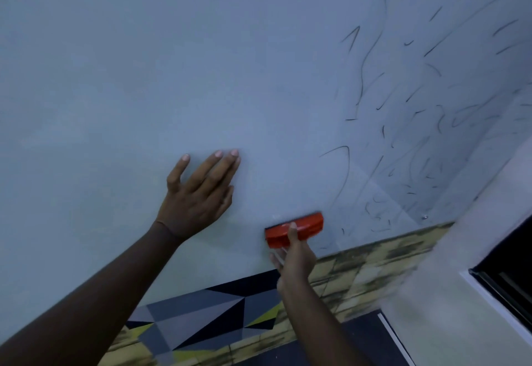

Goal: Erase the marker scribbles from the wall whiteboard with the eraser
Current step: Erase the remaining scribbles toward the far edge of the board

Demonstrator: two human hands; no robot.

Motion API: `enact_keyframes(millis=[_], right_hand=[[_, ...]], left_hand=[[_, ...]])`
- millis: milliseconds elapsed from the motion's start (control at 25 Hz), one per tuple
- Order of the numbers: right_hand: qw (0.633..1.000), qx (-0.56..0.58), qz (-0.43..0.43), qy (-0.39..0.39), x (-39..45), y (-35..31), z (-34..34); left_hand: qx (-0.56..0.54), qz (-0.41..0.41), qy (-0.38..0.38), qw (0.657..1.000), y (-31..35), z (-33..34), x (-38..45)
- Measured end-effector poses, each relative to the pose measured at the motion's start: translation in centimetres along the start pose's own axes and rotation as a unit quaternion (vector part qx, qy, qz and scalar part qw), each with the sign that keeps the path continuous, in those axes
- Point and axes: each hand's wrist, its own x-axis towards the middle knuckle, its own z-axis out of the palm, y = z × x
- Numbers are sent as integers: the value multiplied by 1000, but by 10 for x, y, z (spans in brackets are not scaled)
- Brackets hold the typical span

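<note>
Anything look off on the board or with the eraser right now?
Nothing stands out. The right hand grips the orange eraser against the whiteboard near its lower edge; the left hand rests flat on it. Marker scribbles remain on the right.

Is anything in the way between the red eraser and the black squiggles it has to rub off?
Nothing visible. The right hand holds the eraser against the whiteboard, and only bare board lies between it and the scribbles to its right. The left hand rests flat on the board on the other side.
</note>
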Motion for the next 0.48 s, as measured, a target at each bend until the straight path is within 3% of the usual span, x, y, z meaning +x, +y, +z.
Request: enact_keyframes(millis=[120,240,480], right_hand=[[981,83,168,-47,32,11,-25],[972,96,203,-64,56,24,-40],[958,94,264,-68,100,32,-74]], left_hand=[[-10,-18,14,1000,3,1,4],[-41,-1,22,999,21,9,25],[-29,-7,-34,999,54,21,36]])
